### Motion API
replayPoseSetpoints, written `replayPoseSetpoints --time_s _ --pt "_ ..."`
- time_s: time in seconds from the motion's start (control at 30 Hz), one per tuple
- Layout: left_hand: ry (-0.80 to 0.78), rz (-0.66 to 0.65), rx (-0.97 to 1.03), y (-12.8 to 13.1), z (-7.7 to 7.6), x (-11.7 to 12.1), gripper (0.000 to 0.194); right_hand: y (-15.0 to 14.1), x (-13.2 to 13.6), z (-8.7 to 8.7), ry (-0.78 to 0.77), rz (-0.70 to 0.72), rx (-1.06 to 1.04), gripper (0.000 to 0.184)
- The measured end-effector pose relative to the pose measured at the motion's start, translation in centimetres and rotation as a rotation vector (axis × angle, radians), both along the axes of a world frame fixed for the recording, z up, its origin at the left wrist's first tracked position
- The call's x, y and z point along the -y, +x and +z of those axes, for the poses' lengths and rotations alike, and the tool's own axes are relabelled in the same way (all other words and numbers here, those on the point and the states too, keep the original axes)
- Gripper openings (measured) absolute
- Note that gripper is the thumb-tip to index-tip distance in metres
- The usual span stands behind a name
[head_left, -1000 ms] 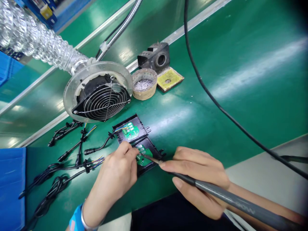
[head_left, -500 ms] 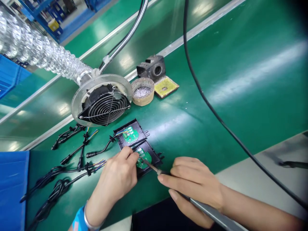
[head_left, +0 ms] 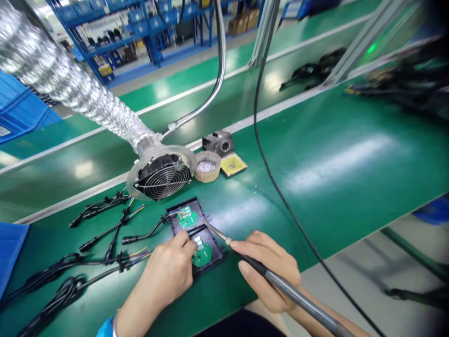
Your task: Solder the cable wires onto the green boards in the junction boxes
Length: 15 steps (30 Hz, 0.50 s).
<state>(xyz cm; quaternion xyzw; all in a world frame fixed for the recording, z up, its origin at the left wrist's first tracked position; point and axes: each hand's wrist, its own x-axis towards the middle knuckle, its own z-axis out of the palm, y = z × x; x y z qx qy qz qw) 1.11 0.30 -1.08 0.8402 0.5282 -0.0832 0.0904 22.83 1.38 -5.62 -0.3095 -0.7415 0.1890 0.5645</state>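
My right hand (head_left: 271, 271) is closed around the grey handle of a soldering iron (head_left: 257, 267). The iron's thin tip hangs over the right edge of a black plastic case (head_left: 216, 250), near its middle divider. In the case's lower half lies a green circuit board (head_left: 204, 255); at its left edge my left hand (head_left: 173, 262) pinches, and what is between the fingertips is hidden. The other half holds a second green board (head_left: 189, 218), where coloured wires from a short black cable (head_left: 140, 238) meet it.
Black cables (head_left: 68, 285) with bared coloured wires lie to the left. Behind the case stand a fume extractor fan (head_left: 164, 180) on a foil duct, a round tub of solder bits (head_left: 207, 171), an iron stand (head_left: 219, 142) and a yellow sponge (head_left: 233, 164). A black cord (head_left: 277, 182) crosses the right.
The iron's tip has lifted off the lower board and shifted up toward the divider. My left hand stays pinched at the board's edge. The camera view has tilted up, showing more background shelves.
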Motion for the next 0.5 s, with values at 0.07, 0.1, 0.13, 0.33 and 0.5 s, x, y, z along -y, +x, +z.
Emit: replayPoseSetpoints --time_s 0.07,0.1,0.13,0.33,0.5 --pt "0.013 0.008 0.007 0.0 -0.1 0.0 0.030 0.4 -2.5 0.5 0.061 -0.070 0.074 0.037" --pt "0.023 0.011 0.009 0.1 -0.2 0.0 0.030 0.7 -4.1 0.8 0.087 -0.110 0.125 0.037" --pt "0.033 0.013 0.009 0.2 -0.2 0.1 0.030 0.9 -5.7 1.1 0.098 -0.142 0.164 0.036" --pt "0.027 0.046 0.085 -0.1 0.7 0.9 0.028 0.9 -8.9 1.1 -0.024 -0.077 0.276 0.026" --pt "0.117 0.127 0.243 -3.4 1.5 1.5 0.081 -1.4 -1.8 -0.3 -0.079 -0.037 0.260 0.015"
